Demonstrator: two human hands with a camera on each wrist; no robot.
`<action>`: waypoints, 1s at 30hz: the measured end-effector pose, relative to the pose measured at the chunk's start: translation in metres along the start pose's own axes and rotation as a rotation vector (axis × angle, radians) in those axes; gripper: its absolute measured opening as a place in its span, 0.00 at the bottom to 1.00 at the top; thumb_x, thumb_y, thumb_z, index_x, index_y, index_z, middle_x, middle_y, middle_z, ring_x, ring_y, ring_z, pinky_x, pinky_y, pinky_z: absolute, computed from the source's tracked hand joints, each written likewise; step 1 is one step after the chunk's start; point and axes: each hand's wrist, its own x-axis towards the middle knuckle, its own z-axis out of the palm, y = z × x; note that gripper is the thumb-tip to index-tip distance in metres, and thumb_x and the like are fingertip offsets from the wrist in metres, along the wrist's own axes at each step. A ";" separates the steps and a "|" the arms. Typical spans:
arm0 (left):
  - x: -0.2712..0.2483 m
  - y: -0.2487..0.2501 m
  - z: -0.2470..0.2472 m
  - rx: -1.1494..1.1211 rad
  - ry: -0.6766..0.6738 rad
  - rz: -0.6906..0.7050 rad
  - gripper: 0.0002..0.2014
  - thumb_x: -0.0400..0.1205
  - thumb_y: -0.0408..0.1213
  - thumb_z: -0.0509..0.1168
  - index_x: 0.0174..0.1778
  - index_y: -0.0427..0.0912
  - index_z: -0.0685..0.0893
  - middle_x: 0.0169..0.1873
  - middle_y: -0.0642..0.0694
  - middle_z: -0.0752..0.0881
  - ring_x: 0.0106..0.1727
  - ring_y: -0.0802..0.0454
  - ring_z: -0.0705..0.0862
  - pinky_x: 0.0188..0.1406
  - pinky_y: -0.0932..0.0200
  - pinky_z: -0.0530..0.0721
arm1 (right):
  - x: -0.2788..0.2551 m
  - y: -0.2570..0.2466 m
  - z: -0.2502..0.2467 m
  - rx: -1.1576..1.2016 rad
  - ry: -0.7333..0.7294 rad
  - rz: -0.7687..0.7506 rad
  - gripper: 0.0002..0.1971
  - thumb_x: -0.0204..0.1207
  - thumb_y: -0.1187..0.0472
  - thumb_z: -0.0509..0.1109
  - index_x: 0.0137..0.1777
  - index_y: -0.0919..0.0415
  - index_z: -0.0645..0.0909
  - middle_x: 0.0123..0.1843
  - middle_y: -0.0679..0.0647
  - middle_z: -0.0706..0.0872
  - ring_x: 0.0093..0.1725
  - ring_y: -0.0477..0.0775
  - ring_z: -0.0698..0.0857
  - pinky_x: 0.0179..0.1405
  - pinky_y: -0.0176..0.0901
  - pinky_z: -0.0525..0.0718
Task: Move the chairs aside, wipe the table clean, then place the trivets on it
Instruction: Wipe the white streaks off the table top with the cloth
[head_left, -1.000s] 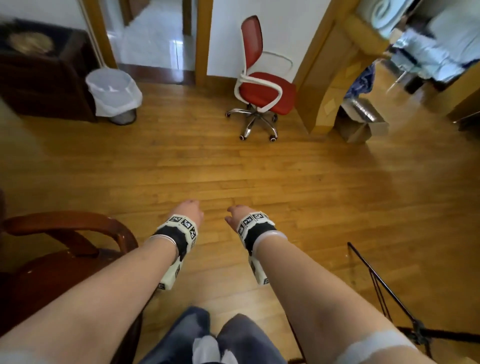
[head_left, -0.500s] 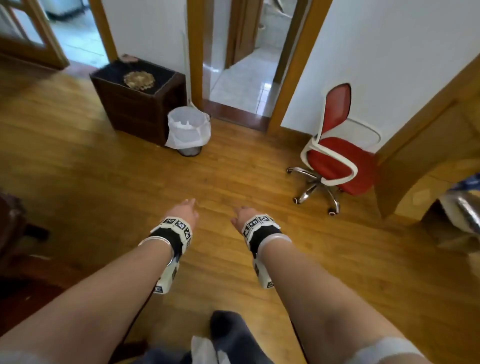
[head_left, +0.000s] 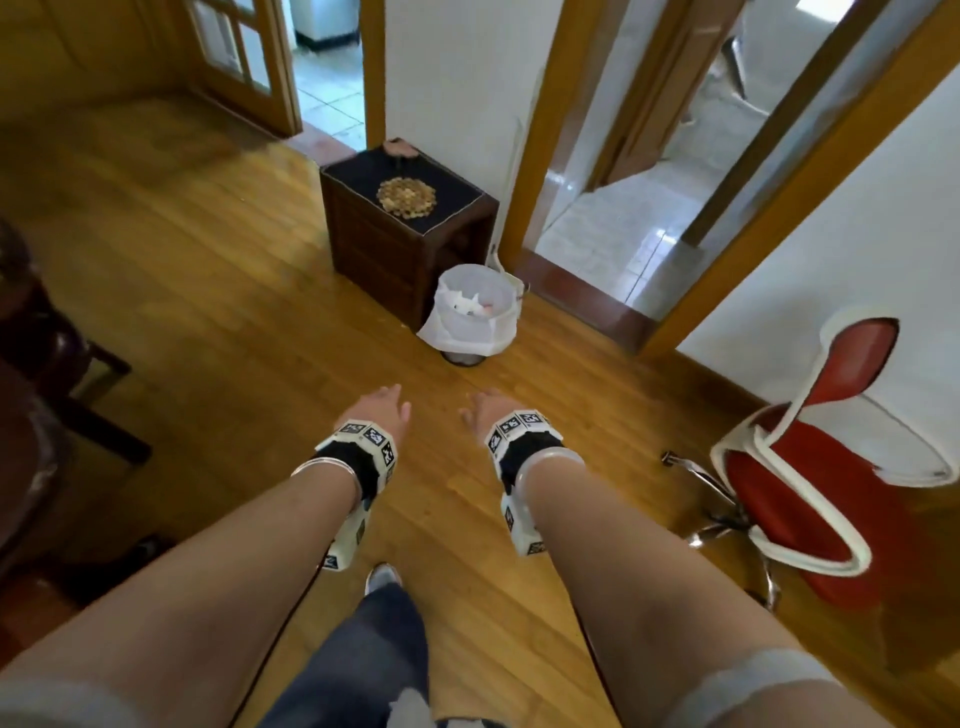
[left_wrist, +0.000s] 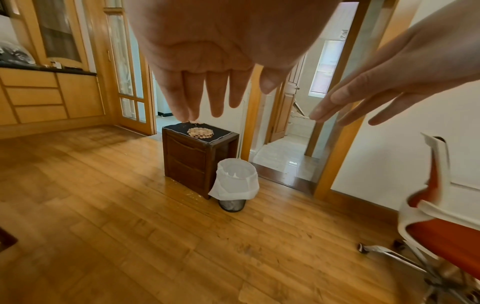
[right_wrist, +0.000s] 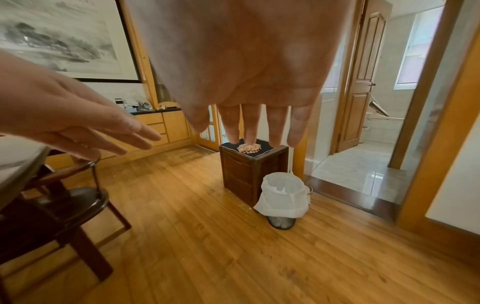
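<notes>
A round wooden trivet (head_left: 406, 197) (left_wrist: 200, 132) (right_wrist: 249, 148) lies on a dark cloth atop a small dark wooden cabinet (head_left: 384, 249) by the wall ahead. My left hand (head_left: 382, 410) (left_wrist: 207, 82) and right hand (head_left: 485, 410) (right_wrist: 259, 102) are stretched forward over the floor, fingers straight, both empty and well short of the cabinet. A dark wooden chair (right_wrist: 64, 205) (head_left: 47, 374) stands at the left beside the table's edge (right_wrist: 18, 162).
A bin with a white liner (head_left: 475, 314) stands against the cabinet's right side. A red swivel chair (head_left: 800, 493) is at the right by the wall. Open doorways (head_left: 623, 208) lead to tiled rooms. Wooden floor (head_left: 234, 338) lies between me and the cabinet.
My view has swung left and moved forward: the cabinet and bin now sit ahead, the red chair has slid to the right edge. Both hands stay held out and empty.
</notes>
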 end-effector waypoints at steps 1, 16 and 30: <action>0.024 0.000 -0.010 -0.013 0.000 0.000 0.26 0.89 0.47 0.47 0.83 0.45 0.55 0.82 0.46 0.59 0.82 0.45 0.60 0.79 0.46 0.63 | 0.020 -0.003 -0.016 -0.005 -0.003 0.006 0.26 0.88 0.51 0.51 0.83 0.59 0.60 0.83 0.59 0.62 0.80 0.63 0.67 0.76 0.56 0.68; 0.320 -0.021 -0.176 -0.041 0.046 -0.027 0.25 0.89 0.44 0.47 0.83 0.43 0.57 0.81 0.45 0.61 0.81 0.46 0.62 0.78 0.47 0.65 | 0.293 -0.072 -0.212 -0.380 0.031 -0.156 0.23 0.87 0.61 0.58 0.81 0.58 0.63 0.83 0.60 0.62 0.80 0.62 0.64 0.75 0.57 0.67; 0.605 -0.069 -0.347 -0.076 0.136 -0.115 0.23 0.89 0.43 0.49 0.81 0.43 0.62 0.79 0.46 0.68 0.78 0.47 0.67 0.76 0.48 0.69 | 0.601 -0.163 -0.375 -0.058 -0.058 -0.136 0.23 0.87 0.51 0.54 0.79 0.58 0.67 0.79 0.58 0.70 0.75 0.61 0.73 0.71 0.55 0.74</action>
